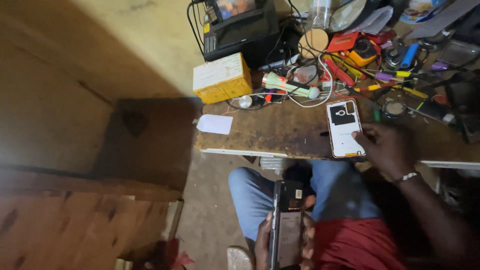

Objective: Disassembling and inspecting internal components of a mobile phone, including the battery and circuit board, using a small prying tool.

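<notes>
**Opened phone in one hand, its back cover under the other**

The left hand [285,235] holds an opened phone body [287,222] low over the person's lap, upright and long-side toward the camera, with its dark inner face and a pale battery label showing. The fingers [307,237] of that hand wrap around both long edges, closed on the phone. Below it lie the blue jeans [250,195] and a red cloth [355,245] across the lap.

The right hand [387,147] reaches forward to the near edge of the bench [270,132]. Its fingertips touch the right side of a white phone back cover [343,128], which lies flat with its inner face up, a dark patch near the top and an orange rim. Whether those fingers grip the cover or merely rest on it cannot be told. A pale bracelet [407,176] sits on that wrist.

Farther back on the worn, rust-brown bench top lies a small white slip of paper [215,124] at the left edge. Behind it stands a yellow box [222,78], and beside that a pale torch [290,86] among tangled white and black cables. A dark device with a screen [242,27] stands at the rear. To the right, screwdrivers with yellow and red handles [385,80] and an orange meter [362,50] lie in a crowded heap. Left of the bench is a bare earthen floor and wall, partly in shadow.
</notes>
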